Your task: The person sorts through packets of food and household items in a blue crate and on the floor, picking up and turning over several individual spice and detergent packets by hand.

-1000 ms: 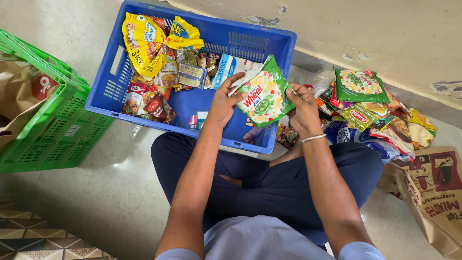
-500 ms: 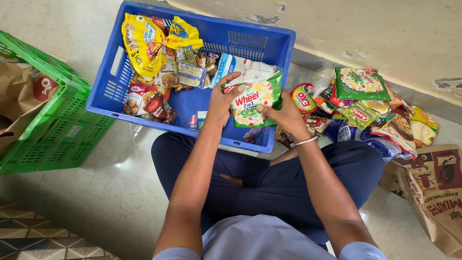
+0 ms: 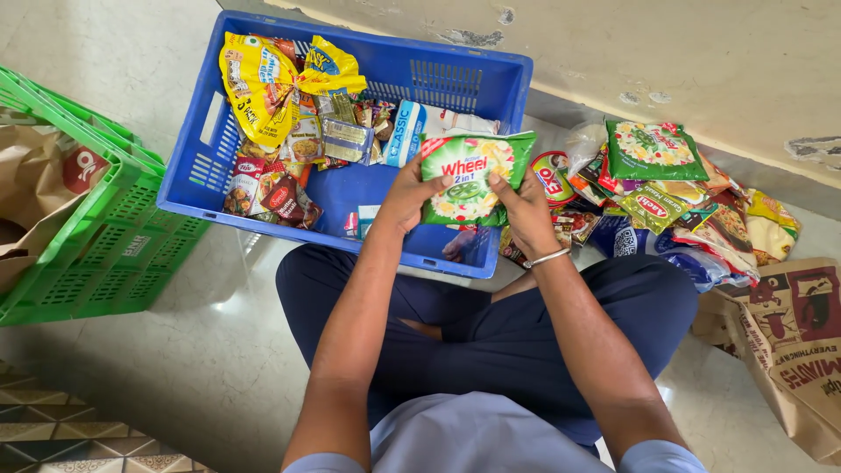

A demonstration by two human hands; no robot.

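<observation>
— Where the floor [image 3: 175,368] reaches the left edge of the view, what is seen?

— A green crate [image 3: 96,236] is set there, with a brown paper bag [image 3: 35,184] lying in its left part. Just beside its right wall, a blue crate [image 3: 201,175] is placed, nearly touching it.

— What is held in the blue crate?

— Yellow snack packets [image 3: 263,79] are piled in its far left corner, small sachets [image 3: 272,188] are gathered along its left wall, and a white and blue pack [image 3: 412,131] is laid toward its far right side.

— And the hands?

— A green detergent packet [image 3: 473,175] is held upright over the near right part of the blue crate. Its left edge is gripped by the left hand [image 3: 407,197], fingers curled shut behind it and thumb pressed on the front. Its right edge is gripped the same way by the right hand [image 3: 526,210], on whose wrist a bangle [image 3: 547,257] is worn.

— Further right?

— A heap of mixed packets [image 3: 674,193] is piled on the floor against the wall, and a second paper bag [image 3: 788,342] is spread near the right edge.
</observation>
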